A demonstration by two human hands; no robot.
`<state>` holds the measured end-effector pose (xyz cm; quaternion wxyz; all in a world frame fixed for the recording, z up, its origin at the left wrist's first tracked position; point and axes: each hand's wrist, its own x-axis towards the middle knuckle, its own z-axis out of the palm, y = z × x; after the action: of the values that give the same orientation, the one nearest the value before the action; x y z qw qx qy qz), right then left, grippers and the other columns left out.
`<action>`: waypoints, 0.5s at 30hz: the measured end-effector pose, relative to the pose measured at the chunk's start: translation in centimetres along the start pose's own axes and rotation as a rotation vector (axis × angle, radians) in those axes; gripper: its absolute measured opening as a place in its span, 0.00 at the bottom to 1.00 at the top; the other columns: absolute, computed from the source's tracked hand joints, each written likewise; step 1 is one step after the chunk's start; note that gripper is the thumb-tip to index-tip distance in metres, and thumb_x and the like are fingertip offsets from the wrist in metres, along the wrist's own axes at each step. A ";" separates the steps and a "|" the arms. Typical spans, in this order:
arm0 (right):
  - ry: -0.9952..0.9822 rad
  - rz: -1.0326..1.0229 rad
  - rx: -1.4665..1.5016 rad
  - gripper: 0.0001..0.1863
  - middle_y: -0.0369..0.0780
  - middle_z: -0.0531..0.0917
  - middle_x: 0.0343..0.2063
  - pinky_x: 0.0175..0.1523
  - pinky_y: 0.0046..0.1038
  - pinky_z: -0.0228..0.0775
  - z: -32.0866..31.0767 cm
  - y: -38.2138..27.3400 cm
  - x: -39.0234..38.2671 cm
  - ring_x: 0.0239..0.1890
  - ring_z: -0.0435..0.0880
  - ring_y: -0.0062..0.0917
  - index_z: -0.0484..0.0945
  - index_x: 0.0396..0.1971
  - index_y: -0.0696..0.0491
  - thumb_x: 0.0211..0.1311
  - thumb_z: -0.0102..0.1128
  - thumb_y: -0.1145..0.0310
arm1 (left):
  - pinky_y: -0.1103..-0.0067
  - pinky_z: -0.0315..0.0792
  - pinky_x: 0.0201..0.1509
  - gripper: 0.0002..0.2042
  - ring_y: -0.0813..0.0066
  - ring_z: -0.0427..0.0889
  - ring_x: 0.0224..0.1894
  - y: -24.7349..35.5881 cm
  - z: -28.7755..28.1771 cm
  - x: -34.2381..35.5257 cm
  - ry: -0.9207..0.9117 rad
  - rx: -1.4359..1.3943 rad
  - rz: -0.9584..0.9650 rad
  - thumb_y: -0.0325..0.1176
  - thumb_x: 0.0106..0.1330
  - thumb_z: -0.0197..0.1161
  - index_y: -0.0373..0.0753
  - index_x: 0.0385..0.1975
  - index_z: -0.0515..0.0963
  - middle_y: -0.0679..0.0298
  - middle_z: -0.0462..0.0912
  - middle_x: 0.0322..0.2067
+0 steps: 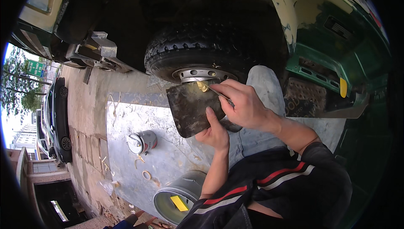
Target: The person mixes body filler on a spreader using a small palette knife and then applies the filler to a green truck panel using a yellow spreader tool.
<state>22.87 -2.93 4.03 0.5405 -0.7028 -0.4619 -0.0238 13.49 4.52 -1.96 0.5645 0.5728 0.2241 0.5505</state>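
Head view: a dark, flat board [194,107] with rounded corners and a scuffed, smeared face is held up in front of a tyre [191,48]. The left hand [214,132] grasps the board from below, thumb pressed on its face near the lower right corner, fingers hidden behind. A dab of yellowish putty [203,86] sits near the board's top edge. The right hand [244,104] is clenched round a thin tool [216,91] whose tip touches the putty; the hand overlaps the board's right edge.

The tyre is black rubber with a chunky tread and a grey metal rim [200,74] just behind the board's top. Above and right of it runs a cream wheel arch [280,10] with chipped paint, next to green bodywork [324,56]. A knee [263,85] in pale worn denim lies behind the right hand.

On the grey, scratched sheet [126,123] on the ground lie a small tin [142,141] on its side, a little roll of tape [146,175], and a large grey can [179,197] with a yellow scraper [179,203] inside, all well apart from the board. Brick paving [86,115] lies left of the sheet, with a dark car [57,119] parked beyond
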 end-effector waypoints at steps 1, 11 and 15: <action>-0.025 -0.089 -0.088 0.20 0.47 0.82 0.38 0.43 0.32 0.79 0.4 0.1 -0.4 0.39 0.85 0.39 0.78 0.46 0.62 0.50 0.59 0.78 | 0.76 0.75 0.52 0.09 0.74 0.81 0.45 0.0 0.0 0.0 -0.012 0.035 -0.030 0.23 0.69 0.59 0.25 0.45 0.78 0.55 0.83 0.44; -0.054 -0.355 -0.339 0.21 0.46 0.83 0.41 0.46 0.32 0.80 1.7 0.2 -1.8 0.43 0.85 0.37 0.78 0.46 0.62 0.50 0.59 0.72 | 0.80 0.77 0.44 0.07 0.75 0.84 0.39 0.4 -0.8 0.9 0.015 -0.003 -0.089 0.20 0.67 0.59 0.25 0.41 0.80 0.57 0.85 0.39; -0.010 -0.408 -0.389 0.20 0.44 0.83 0.38 0.44 0.31 0.80 1.9 0.0 -1.8 0.41 0.86 0.35 0.78 0.44 0.62 0.50 0.59 0.72 | 0.78 0.77 0.48 0.08 0.73 0.83 0.41 0.5 -1.4 0.5 0.010 -0.017 -0.098 0.20 0.68 0.57 0.22 0.43 0.78 0.54 0.84 0.42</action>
<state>20.99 -2.58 2.28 0.3772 -0.6860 -0.5832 -0.2168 12.23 5.35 -1.67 0.5945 0.5534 0.2499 0.5271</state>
